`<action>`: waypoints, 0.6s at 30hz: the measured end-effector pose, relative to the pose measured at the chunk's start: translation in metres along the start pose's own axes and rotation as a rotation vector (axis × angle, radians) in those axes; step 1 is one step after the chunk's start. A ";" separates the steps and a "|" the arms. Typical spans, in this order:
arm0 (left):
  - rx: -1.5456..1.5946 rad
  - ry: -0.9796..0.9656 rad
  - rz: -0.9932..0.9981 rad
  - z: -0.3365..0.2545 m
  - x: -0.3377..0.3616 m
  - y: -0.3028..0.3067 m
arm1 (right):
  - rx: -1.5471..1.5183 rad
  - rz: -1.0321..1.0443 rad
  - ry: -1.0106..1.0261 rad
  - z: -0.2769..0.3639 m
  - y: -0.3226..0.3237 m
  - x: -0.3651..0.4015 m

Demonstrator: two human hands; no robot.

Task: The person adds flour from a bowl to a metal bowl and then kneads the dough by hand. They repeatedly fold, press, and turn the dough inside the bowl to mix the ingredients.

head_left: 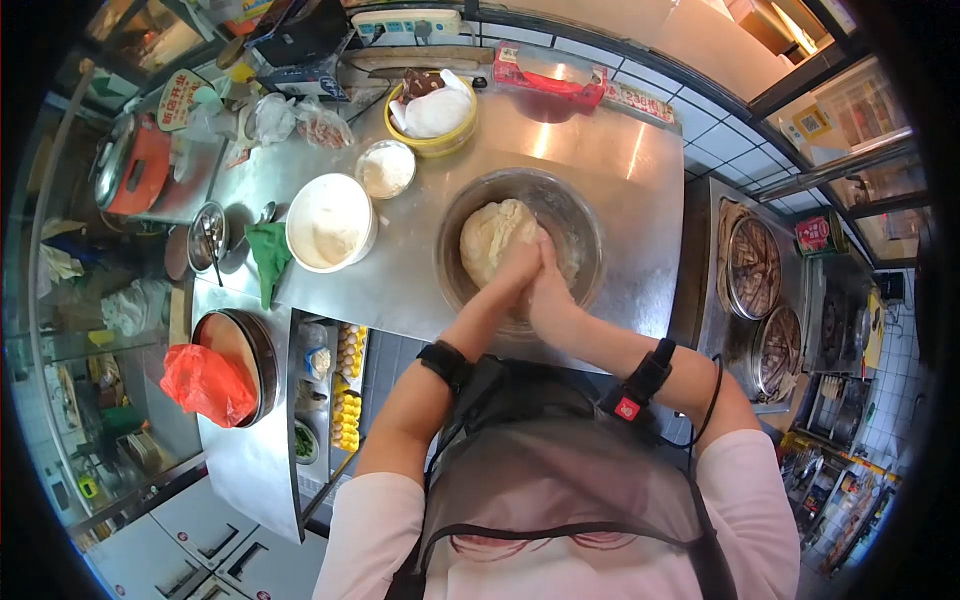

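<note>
A large steel bowl (pixel 590 230) stands near the front edge of the steel counter (pixel 628 210). Inside it lies a pale lump of dough (pixel 490 235). My left hand (pixel 518 262) reaches into the bowl and presses on the right side of the dough. Against it, from the right, lies my right hand (pixel 550 290), the two hands touching. The fingers of both hands are largely hidden by the hands themselves and the dough, so their exact shape does not show.
Left of the bowl stand a white tub of flour (pixel 332 222), a smaller flour bowl (pixel 386 168) and a yellow basin (pixel 432 140) with a white bag. A green cloth (pixel 267 258) and red plastic bag (pixel 208 384) lie farther left. Round pans (pixel 752 265) stand at right.
</note>
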State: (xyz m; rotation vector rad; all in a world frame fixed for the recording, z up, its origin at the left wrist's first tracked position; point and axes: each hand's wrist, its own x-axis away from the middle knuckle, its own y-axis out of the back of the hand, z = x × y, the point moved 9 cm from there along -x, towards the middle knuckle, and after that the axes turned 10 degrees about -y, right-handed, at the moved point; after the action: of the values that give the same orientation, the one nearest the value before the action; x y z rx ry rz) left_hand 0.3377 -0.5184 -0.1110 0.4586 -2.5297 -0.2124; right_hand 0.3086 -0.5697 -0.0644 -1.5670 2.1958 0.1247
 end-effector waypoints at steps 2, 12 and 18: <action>-0.028 -0.039 0.092 0.033 -0.029 -0.016 | -0.653 0.232 0.334 -0.006 0.002 -0.006; 0.460 -0.179 0.175 -0.001 0.006 -0.001 | -1.073 0.450 0.511 -0.006 -0.009 -0.016; 0.347 -0.337 0.106 -0.023 0.021 -0.005 | -1.060 0.536 0.495 0.010 -0.010 -0.010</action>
State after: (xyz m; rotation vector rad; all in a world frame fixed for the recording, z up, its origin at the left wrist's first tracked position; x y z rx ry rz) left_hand 0.3347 -0.5316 -0.0825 0.4487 -2.9267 0.2128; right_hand 0.3228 -0.5615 -0.0675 -1.4662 3.1612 1.3838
